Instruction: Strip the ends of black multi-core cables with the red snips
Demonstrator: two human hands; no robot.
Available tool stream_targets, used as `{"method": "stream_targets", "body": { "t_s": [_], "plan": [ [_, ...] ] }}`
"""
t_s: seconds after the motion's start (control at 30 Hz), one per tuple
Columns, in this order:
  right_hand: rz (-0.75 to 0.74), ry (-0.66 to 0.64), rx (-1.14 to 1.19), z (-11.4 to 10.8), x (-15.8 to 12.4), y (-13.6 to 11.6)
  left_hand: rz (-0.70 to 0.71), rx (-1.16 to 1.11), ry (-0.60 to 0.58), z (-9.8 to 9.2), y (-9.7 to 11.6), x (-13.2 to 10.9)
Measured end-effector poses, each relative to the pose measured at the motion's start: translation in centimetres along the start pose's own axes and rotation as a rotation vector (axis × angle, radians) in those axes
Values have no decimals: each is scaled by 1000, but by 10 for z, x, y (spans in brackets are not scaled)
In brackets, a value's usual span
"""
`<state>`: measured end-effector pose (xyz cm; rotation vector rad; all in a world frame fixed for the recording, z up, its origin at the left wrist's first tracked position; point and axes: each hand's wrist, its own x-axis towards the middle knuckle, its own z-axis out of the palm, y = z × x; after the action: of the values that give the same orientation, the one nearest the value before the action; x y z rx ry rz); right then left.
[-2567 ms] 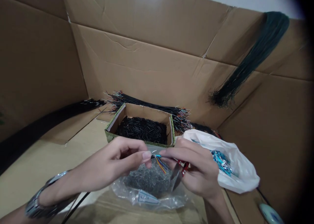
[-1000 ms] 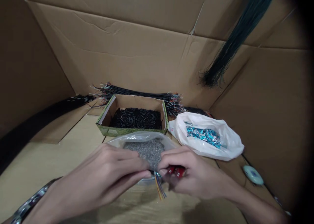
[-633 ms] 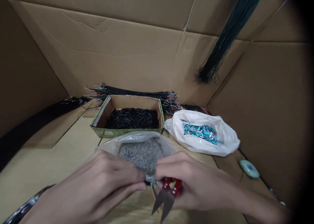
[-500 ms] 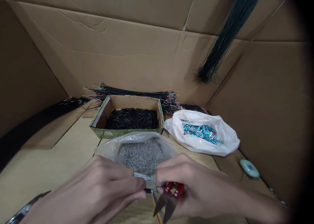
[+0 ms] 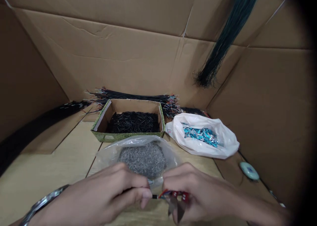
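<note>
My left hand (image 5: 119, 189) is closed on a black cable (image 5: 155, 196), whose end sticks out past the thumb. A pale, thin tip (image 5: 150, 181) also shows by my left fingers; its kind I cannot make out. Thin coloured wires (image 5: 163, 194) run out of the cable end to my right hand (image 5: 190, 189), whose fingers are closed around them. Red-handled thread snips (image 5: 178, 204) are kept in the same right hand, blades pointing down and blurred. Just beyond both hands lies a clear plastic bag (image 5: 106, 156) of small grey metallic pieces (image 5: 143, 158).
Behind the bag stands a green-edged box (image 5: 128, 137) of short black tubes (image 5: 133, 122). A white bag (image 5: 228, 143) holds blue and silver pieces (image 5: 201, 135). Cable bundles (image 5: 136, 95) lie at the back; dark strands (image 5: 223, 48) hang right. Cardboard walls (image 5: 111, 48) enclose the table.
My right fingers have gathered the coloured wires, which hung down before and now run sideways from the cable end. The snips have turned slightly with the hand. The view has shifted a little.
</note>
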<state>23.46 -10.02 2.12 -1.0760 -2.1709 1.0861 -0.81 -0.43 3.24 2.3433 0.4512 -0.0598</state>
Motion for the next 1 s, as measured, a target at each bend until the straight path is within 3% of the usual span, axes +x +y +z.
{"method": "stream_targets", "body": {
  "t_s": [0.1,0.2,0.3,0.47,0.7,0.87,1.0],
  "plan": [
    [97,169,93,7,1,12,-32,-187,15,2,-5,9],
    [215,449,316,16,4,21,-63,-389,151,7,-9,15],
    [178,618,435,22,9,24,-86,-480,282,12,-10,14],
    [117,693,450,24,25,12,-73,-375,352,12,-5,11],
    [58,761,435,12,43,-6,64,-178,496,9,-2,19],
    [21,796,360,5,50,-6,80,-255,505,7,-5,20],
    [8,802,298,4,57,-4,38,-487,465,7,-7,18]
  ]
}}
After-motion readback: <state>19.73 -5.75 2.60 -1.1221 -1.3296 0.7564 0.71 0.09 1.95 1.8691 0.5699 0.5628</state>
